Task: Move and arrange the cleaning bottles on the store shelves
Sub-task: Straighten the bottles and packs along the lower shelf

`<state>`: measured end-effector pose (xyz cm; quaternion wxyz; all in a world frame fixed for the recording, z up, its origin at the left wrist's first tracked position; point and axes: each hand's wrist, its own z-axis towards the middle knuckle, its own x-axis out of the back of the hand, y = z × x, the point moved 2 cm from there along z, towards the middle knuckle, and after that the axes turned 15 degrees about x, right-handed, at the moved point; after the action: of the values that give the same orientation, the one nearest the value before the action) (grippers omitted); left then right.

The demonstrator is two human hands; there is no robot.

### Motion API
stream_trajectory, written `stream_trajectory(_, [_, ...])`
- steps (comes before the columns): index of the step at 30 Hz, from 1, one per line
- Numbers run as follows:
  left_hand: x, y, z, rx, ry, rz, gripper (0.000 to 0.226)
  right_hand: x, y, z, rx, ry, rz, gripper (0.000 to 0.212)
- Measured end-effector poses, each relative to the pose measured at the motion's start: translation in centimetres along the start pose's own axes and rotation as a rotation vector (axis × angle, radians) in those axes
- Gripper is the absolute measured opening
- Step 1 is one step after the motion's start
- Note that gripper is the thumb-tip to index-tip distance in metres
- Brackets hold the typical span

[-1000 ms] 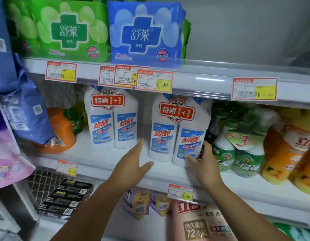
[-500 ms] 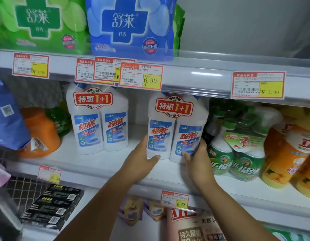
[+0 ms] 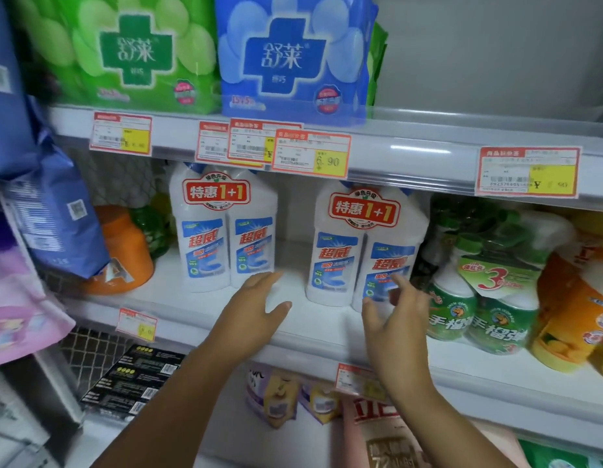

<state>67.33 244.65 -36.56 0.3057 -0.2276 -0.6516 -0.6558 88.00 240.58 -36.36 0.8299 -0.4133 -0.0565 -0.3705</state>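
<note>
White plastic twin-pack, blue labels, red 1+1 band, stood on middle shelf, right of a matching pack. Caps hidden behind price-tag rail. My left hand hovered open between the packs; right hand open, fingers spread at its lower label, contact unclear.

Two white twin-pack bottles — upright; apart on shelf

The white middle shelf carries, from left to right, an orange jug, the left twin pack and the right twin pack of white cleaner bottles, which stand apart, then green spray bottles and orange-yellow bottles. The upper shelf holds a green packet and a blue packet.
</note>
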Motion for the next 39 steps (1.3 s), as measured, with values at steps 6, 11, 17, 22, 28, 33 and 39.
stream_trajectory(6, [6.0,-5.9,-0.9,0.09,0.173,-0.01,0.045,-8.0,-3.3,-0.1,0.05,-0.456,0.169,0.045])
stream_trajectory(11, [8.1,-8.9,-0.6,0.145,0.241,-0.018,0.044,-14.0,-5.6,4.3,-0.023,-0.528,0.344,0.08])
stream_trajectory(17, [8.5,-9.6,0.2,0.158,0.268,-0.049,0.053,-17.2,-5.2,7.7,-0.184,-0.484,0.457,0.071])
stream_trajectory(22, [8.0,-9.4,0.5,0.151,0.274,-0.098,0.072,-16.2,-4.6,5.7,0.019,-0.487,0.261,0.038])
stream_trajectory(28, [6.3,-6.7,0.0,0.121,0.206,-0.159,0.087,-9.2,-4.0,3.2,0.056,-0.491,0.246,0.03])
stream_trajectory(33, [3.7,-2.9,-0.8,0.053,0.095,-0.156,0.082,-1.6,-2.9,1.9,0.05,-0.543,0.239,0.031])
stream_trajectory(39, [-0.5,1.8,-2.6,-0.052,-0.084,-0.241,0.047,3.6,-0.4,1.1,-0.031,-0.417,0.178,0.032])
